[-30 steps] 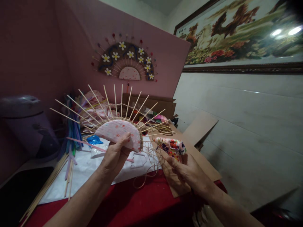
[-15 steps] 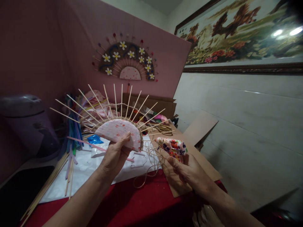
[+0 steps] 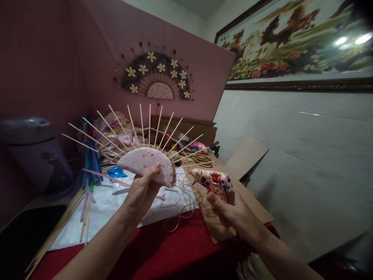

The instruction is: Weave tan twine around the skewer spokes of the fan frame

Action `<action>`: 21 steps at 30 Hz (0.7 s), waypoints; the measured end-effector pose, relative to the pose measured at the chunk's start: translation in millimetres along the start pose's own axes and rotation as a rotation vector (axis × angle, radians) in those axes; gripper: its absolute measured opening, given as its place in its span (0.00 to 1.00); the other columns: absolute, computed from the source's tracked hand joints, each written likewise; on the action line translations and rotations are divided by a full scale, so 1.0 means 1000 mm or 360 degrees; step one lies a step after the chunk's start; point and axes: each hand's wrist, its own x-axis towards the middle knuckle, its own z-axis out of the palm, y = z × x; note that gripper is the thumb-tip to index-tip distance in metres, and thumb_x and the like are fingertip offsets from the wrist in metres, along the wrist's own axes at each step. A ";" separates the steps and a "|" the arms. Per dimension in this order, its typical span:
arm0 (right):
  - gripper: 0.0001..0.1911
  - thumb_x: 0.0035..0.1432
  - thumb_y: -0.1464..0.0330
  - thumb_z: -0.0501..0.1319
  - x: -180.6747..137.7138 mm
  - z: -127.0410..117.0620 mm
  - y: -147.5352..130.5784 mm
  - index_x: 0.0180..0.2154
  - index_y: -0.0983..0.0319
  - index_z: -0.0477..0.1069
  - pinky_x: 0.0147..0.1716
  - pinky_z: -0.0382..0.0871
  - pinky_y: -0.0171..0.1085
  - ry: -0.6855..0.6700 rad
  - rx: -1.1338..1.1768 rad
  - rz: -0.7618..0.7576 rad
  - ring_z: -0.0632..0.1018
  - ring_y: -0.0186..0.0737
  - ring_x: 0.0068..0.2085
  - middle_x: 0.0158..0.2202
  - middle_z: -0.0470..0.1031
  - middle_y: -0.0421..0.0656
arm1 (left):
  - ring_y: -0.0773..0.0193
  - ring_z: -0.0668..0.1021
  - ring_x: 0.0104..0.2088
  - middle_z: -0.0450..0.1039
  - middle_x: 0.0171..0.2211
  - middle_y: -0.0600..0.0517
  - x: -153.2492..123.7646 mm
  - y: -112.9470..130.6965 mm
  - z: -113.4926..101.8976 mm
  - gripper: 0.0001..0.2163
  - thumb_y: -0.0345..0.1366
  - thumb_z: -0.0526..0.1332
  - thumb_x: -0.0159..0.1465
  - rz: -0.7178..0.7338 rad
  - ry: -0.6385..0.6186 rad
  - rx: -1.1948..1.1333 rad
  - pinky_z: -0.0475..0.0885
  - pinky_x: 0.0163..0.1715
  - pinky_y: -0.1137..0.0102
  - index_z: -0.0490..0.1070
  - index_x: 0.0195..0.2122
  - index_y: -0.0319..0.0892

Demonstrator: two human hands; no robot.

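Observation:
My left hand [image 3: 145, 186] grips a half-round piece [image 3: 144, 161] covered in pink patterned fabric, thumb on its face and fingers behind. Thin wooden sticks [image 3: 159, 126] fan out from its curved edge, where twine [image 3: 136, 147] is wound along the rim. In my right hand [image 3: 225, 210] is a hot glue gun [image 3: 212, 181] with a flowery pattern, held by its handle. Its nozzle points left, close to the lowest sticks on the right side of the fan; I cannot tell whether it touches any. A loose strand of cord [image 3: 177, 221] hangs and curls below the sticks.
A white sheet [image 3: 70, 229] lies on the red tablecloth [image 3: 163, 249], with wooden sticks [image 3: 58, 229] and a blue bundle [image 3: 117, 172]. Cardboard [image 3: 247, 198] lies at right. A finished flowered fan [image 3: 160, 70] hangs on the pink board. A lidded bin [image 3: 40, 159] stands left.
My right hand and the glue gun have shifted very slightly to the right. The half-round piece and my left hand stay practically in place.

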 end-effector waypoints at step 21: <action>0.22 0.52 0.51 0.58 0.053 -0.083 0.047 0.36 0.64 0.67 0.22 0.60 0.34 0.0738 -0.0777 -0.0087 0.70 0.38 0.24 0.24 0.69 0.43 | 0.67 0.77 0.27 0.77 0.28 0.53 0.002 0.007 0.004 0.07 0.24 0.64 0.53 0.0080 -0.0036 -0.0037 0.76 0.27 0.72 0.72 0.33 0.38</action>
